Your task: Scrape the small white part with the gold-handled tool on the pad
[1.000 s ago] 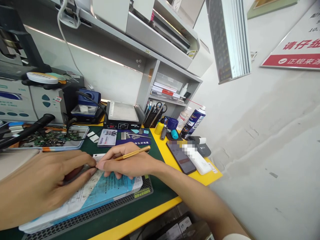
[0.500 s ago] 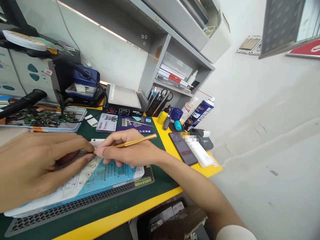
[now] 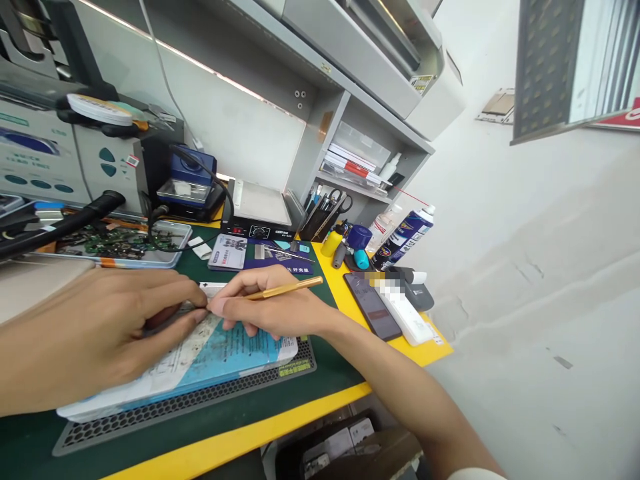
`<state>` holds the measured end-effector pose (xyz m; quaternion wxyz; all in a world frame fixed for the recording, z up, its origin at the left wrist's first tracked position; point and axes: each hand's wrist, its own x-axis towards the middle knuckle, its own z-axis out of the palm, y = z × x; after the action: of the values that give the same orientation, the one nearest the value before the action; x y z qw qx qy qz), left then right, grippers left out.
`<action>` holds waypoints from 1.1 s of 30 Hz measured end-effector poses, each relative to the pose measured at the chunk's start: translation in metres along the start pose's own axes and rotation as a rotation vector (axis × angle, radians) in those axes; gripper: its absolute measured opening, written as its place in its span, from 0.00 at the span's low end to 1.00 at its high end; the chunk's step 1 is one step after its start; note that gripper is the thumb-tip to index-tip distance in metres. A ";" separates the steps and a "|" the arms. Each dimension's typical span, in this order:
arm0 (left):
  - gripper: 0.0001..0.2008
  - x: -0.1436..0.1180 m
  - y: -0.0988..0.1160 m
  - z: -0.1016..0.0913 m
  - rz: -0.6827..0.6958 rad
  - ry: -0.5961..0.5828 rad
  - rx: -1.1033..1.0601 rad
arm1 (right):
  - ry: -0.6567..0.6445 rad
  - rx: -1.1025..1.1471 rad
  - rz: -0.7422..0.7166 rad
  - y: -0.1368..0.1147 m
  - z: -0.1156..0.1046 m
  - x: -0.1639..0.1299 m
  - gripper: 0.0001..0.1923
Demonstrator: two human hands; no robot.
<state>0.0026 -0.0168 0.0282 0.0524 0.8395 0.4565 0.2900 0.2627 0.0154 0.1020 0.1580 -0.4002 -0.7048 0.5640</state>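
Head view: right hand (image 3: 270, 310) pinches gold tool (image 3: 285, 289), pen-style, light, stiff. Left hand (image 3: 95, 330) fingers clamped on small part, mostly hidden, over blue-white mat (image 3: 220, 357). Part looks fragile; grip edges.

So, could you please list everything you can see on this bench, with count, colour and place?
gold tool: one, gold, held in the right hand
blue-and-white sheet: one, on the perforated mat, under both hands
perforated mat: one, dark grey, front of the green bench surface
tray of parts: one, silver, back left
hot plate: one, black with pale top, back centre
cards: two, white and purple, behind the hands
spray can: one, blue and white, right
phone: one, black, on the yellow edge
scissors: one pair, black, in the tool holder
left hand: fingertips pinched on a small item I cannot identify
right hand: grips the gold tool
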 end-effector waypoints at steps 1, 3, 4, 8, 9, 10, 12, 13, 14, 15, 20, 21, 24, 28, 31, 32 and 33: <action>0.28 0.000 0.000 -0.001 -0.011 -0.025 -0.007 | 0.001 -0.003 0.008 0.000 0.000 0.000 0.20; 0.28 0.000 -0.001 -0.002 -0.025 -0.064 -0.018 | 0.005 -0.012 0.023 -0.001 0.000 0.000 0.19; 0.28 0.000 -0.001 -0.002 -0.029 -0.073 -0.021 | 0.006 -0.013 0.027 -0.001 0.000 0.000 0.19; 0.27 0.001 0.000 -0.004 -0.045 -0.093 -0.033 | -0.003 -0.004 0.002 0.001 0.000 0.001 0.20; 0.27 0.001 0.001 -0.004 -0.045 -0.096 -0.037 | -0.006 -0.003 -0.009 0.002 -0.001 0.001 0.20; 0.27 0.001 0.001 -0.004 -0.046 -0.098 -0.038 | -0.009 -0.003 -0.017 0.002 -0.001 0.001 0.21; 0.28 0.001 0.003 -0.005 -0.046 -0.103 -0.032 | -0.012 -0.006 -0.023 0.003 -0.001 0.002 0.22; 0.28 0.001 0.003 -0.005 -0.042 -0.104 -0.029 | -0.012 -0.006 -0.024 0.004 -0.001 0.002 0.22; 0.28 0.001 0.003 -0.005 -0.038 -0.103 -0.025 | -0.010 -0.005 -0.023 0.004 -0.001 0.002 0.23; 0.28 0.001 0.003 -0.005 -0.032 -0.100 -0.021 | -0.010 -0.006 -0.024 0.004 -0.001 0.002 0.23; 0.26 0.001 0.002 -0.006 -0.005 -0.074 -0.026 | -0.015 0.015 -0.022 0.002 -0.002 0.003 0.20; 0.26 0.002 0.002 -0.006 -0.002 -0.077 -0.034 | -0.015 0.022 -0.018 0.002 -0.002 0.003 0.20; 0.24 0.004 0.002 -0.008 0.023 -0.078 -0.031 | -0.011 0.033 -0.008 0.001 -0.003 0.003 0.17; 0.28 0.006 0.002 -0.012 0.084 -0.063 0.003 | -0.005 0.028 -0.037 0.004 -0.004 0.001 0.12; 0.30 0.007 -0.001 -0.013 0.124 -0.051 0.055 | -0.009 0.024 -0.050 0.005 -0.004 0.000 0.08; 0.30 0.007 -0.003 -0.012 0.138 -0.040 0.069 | -0.006 0.019 -0.045 0.004 -0.004 0.000 0.08; 0.29 0.008 -0.005 -0.011 0.162 -0.020 0.070 | 0.003 0.011 -0.038 0.004 -0.003 -0.001 0.07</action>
<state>-0.0036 -0.0097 0.0390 0.0040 0.8778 0.3965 0.2687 0.2668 0.0170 0.0998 0.1719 -0.3868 -0.7089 0.5642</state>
